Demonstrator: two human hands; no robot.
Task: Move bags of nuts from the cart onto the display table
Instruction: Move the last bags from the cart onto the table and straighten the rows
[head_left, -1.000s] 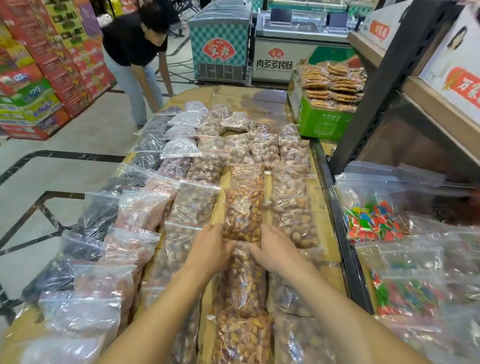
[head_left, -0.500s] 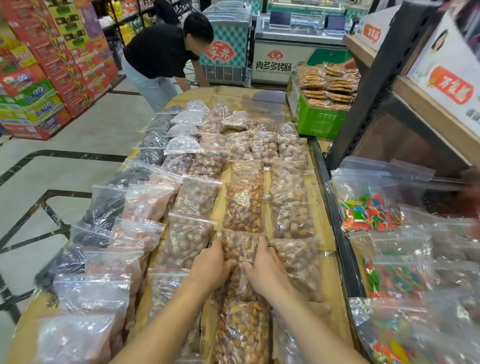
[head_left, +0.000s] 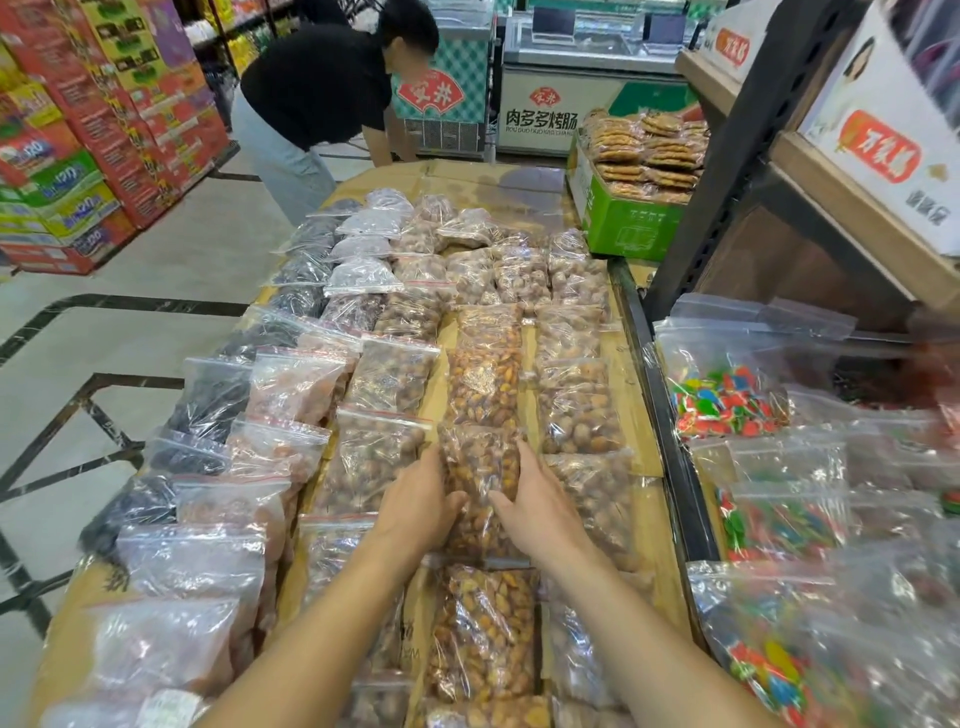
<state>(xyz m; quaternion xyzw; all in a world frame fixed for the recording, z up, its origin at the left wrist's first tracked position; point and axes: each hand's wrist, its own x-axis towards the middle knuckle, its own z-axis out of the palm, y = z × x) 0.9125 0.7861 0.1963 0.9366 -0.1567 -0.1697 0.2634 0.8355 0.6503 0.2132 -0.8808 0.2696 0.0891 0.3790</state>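
A clear bag of brown nuts (head_left: 480, 467) lies in the middle column of the display table (head_left: 631, 410), which is covered in cardboard. My left hand (head_left: 421, 506) grips its left side and my right hand (head_left: 535, 501) grips its right side, thumbs on top. More bags of the same nuts lie beyond it (head_left: 485, 371) and nearer me (head_left: 485, 631). Rows of other bagged nuts and dried fruit fill the table to both sides. No cart can be made out.
Bags of coloured candy (head_left: 727, 397) fill a black-edged tray on the right under a wooden shelf. A green crate of biscuits (head_left: 631, 215) stands at the table's far end. A person in a black top (head_left: 317, 98) bends over beyond the table.
Both hands drew back toward me along the middle column and now hold a nearer bag by its sides. The person at the far end moved right.
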